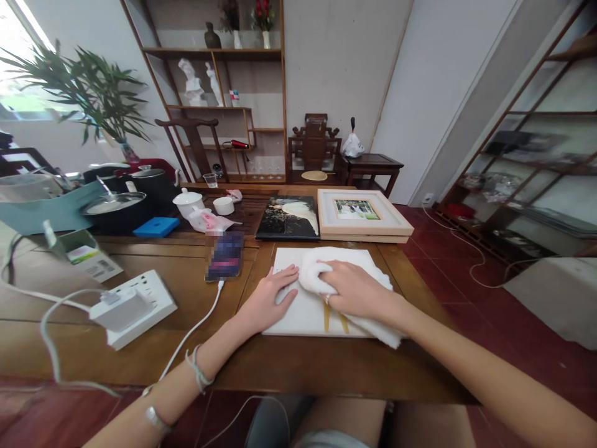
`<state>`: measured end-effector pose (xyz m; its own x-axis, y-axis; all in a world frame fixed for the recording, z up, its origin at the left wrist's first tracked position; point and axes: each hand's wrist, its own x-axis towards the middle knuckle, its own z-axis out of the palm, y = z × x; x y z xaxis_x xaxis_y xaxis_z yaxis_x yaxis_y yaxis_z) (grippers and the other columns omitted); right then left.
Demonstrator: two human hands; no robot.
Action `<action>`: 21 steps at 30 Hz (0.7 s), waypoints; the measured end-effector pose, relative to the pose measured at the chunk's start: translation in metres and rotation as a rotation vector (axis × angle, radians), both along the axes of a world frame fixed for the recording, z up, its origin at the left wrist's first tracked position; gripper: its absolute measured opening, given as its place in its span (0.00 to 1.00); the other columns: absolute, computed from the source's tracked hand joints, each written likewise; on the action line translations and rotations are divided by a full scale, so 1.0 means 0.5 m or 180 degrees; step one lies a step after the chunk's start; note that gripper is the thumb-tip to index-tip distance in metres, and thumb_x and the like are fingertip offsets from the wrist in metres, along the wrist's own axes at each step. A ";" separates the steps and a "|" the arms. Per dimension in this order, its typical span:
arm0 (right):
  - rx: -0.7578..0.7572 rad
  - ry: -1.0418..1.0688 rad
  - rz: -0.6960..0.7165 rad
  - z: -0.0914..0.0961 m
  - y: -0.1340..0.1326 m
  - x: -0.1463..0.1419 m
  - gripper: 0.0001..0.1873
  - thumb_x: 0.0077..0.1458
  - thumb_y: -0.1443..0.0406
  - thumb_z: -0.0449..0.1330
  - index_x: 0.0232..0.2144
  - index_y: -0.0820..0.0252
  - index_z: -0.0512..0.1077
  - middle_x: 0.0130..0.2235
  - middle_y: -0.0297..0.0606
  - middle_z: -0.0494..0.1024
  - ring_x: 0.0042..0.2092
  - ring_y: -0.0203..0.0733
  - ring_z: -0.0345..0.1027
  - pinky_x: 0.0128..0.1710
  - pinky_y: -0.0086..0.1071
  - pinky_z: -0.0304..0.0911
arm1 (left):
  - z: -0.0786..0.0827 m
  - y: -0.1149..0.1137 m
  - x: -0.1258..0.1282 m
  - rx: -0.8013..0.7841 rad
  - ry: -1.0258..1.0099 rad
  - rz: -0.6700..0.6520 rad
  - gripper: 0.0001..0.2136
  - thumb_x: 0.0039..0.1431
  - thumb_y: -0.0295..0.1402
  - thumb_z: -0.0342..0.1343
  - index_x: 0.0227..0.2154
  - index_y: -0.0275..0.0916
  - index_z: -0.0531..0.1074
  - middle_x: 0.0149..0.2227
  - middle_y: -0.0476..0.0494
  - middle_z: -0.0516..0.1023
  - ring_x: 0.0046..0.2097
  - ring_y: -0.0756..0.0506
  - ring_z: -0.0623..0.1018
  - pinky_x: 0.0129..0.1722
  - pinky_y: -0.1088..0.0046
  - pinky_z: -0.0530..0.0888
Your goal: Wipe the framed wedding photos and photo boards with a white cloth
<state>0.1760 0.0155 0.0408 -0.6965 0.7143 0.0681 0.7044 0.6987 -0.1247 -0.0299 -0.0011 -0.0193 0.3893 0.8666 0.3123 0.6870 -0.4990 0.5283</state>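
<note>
A white flat board or picture (298,311) lies on the wooden table (289,367) in front of me. My left hand (270,297) rests flat on its left part, fingers stretched out. My right hand (357,287) presses down on a white cloth (326,267) bunched on the board, fingers curled around the cloth. The cloth trails off under my right wrist towards the board's lower right corner.
Behind the board lie a dark picture (289,218) and a light wooden frame (361,214). A phone (224,255) on a white cable sits left of the board. A power strip (135,306), a small box (86,255), pots (116,208) and teaware (189,202) stand further left.
</note>
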 end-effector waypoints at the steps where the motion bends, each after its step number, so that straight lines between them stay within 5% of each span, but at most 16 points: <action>1: 0.0038 -0.0007 0.0000 0.000 0.014 -0.004 0.14 0.49 0.67 0.51 0.37 0.63 0.73 0.46 0.50 0.72 0.46 0.52 0.66 0.43 0.39 0.59 | 0.001 0.000 0.000 -0.0007 0.0000 0.0003 0.18 0.57 0.33 0.48 0.50 0.36 0.68 0.55 0.38 0.67 0.58 0.41 0.64 0.60 0.52 0.53; 6: 0.0084 -0.0066 0.0178 -0.001 0.029 -0.022 0.12 0.42 0.72 0.53 0.30 0.63 0.73 0.39 0.47 0.74 0.47 0.51 0.64 0.47 0.38 0.56 | 0.003 0.000 0.000 -0.0063 -0.0059 0.0007 0.17 0.58 0.33 0.47 0.50 0.39 0.69 0.56 0.40 0.66 0.58 0.41 0.64 0.60 0.51 0.52; 16: -0.0294 0.0301 0.0979 -0.016 -0.123 0.016 0.16 0.39 0.71 0.56 0.34 0.63 0.74 0.55 0.49 0.65 0.61 0.49 0.47 0.60 0.44 0.37 | -0.005 0.006 -0.004 -0.0036 -0.0059 -0.0076 0.20 0.54 0.23 0.43 0.49 0.37 0.69 0.55 0.39 0.68 0.58 0.42 0.64 0.60 0.50 0.52; 21: -0.0207 0.0568 0.0586 -0.028 -0.090 0.039 0.12 0.44 0.69 0.57 0.34 0.61 0.74 0.55 0.47 0.66 0.58 0.46 0.54 0.59 0.39 0.45 | -0.006 0.005 -0.004 -0.0030 -0.0074 -0.0082 0.19 0.57 0.25 0.42 0.49 0.37 0.69 0.55 0.40 0.67 0.58 0.42 0.64 0.60 0.50 0.53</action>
